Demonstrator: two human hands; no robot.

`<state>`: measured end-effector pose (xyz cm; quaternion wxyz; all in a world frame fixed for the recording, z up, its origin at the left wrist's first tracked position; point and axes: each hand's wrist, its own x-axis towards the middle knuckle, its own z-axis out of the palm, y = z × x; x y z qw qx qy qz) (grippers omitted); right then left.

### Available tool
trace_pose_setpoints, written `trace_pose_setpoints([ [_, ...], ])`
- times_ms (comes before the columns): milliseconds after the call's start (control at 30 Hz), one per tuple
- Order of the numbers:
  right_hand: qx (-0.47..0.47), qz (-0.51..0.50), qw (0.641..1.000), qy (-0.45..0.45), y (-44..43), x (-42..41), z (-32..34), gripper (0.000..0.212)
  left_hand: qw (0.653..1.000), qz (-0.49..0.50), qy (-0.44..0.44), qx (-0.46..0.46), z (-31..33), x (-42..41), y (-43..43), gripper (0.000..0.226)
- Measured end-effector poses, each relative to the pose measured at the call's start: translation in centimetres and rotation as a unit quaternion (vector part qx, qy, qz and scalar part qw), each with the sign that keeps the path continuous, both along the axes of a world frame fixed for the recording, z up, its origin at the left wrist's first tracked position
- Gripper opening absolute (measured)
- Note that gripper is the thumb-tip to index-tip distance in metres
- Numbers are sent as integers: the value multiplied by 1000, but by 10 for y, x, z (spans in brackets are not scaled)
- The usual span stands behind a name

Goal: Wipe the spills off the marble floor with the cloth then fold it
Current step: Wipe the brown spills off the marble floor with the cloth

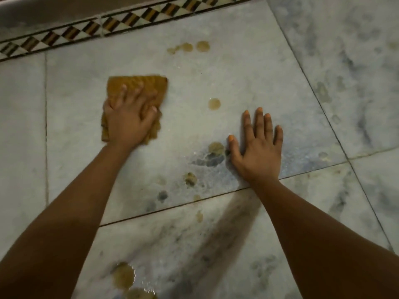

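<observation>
Mustard cloth (138,87) lies on the marble floor (237,78), left of centre. Its far part is flat and its near part is bunched under the palm. On it presses the left hand (129,119), fingers spread over the top & thumb out to the right. It reads as a flat press, not a pinch, tho the view is blurry there. Cloth's long axis runs near-to-far, tilted a little.

Key relation: the nearest spill (214,104) sits right of the cloth, approx. level w/ its middle, bare marble between, so not touching. Going by that, next stroke prob. goes rightward w/ the cloth's long right edge leading. The right hand (257,147) lies flat on the floor, fingers straight & spread, holding nothing, prob. a prop for body weight. Its fingertips are about as near that spot as the cloth is, but the cloth is under the left. Its thumb is just beside a second spill (216,147), so a sweep right & near may need that hand lifted.

Further out:
- Far blots (202,46) lie beyond the cloth & to the right, near the patterned border (64,37).
- Small blots (190,179) sit near-centre by a grout line.
- Puddle (123,275) lies at the near edge btwn the forearms.

By my read most spots are not yet wiped, and the fold is not begun.
</observation>
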<state>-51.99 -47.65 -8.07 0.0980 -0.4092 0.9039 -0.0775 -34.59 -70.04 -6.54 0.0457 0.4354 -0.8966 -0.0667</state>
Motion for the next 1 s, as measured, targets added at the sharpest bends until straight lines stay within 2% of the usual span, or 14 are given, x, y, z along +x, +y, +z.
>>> trace_pose_setpoints([
  [67,1,0,1000,-5,0,1,1,72,998,58,16,16,2,-31,-17,54],
  [133,-1,1,1000,-5,0,1,1,71,998,44,21,37,4,-70,-22,51],
  [267,-5,-5,1000,-2,0,1,2,73,991,-126,-12,44,-2,-117,18,55],
  [367,-14,-8,1000,-2,-1,2,3,74,952,-304,-20,8,-6,-91,49,53],
  [433,-16,-6,1000,-3,0,2,3,74,932,-363,-13,-1,-9,-58,39,51],
  [500,-16,-4,1000,-7,0,1,2,74,947,-321,-15,-9,-10,-32,19,51],
  [567,-14,-4,1000,-9,0,0,1,74,981,-195,-12,-4,-7,-25,-5,51],
  [633,-15,-6,1000,-9,1,2,1,73,999,-40,-6,7,-5,-41,-32,50],
  [700,-22,-5,1000,-11,0,3,0,73,995,90,-8,38,-1,-75,-58,52],
  [767,-29,-5,999,-16,0,1,0,73,986,145,-13,75,4,-117,-76,53],
  [867,-39,-7,999,-16,0,2,0,72,990,86,-7,108,7,-170,-84,53],
  [1000,-51,-12,998,-18,0,2,-1,71,989,-116,-38,80,5,-202,-49,58],
])
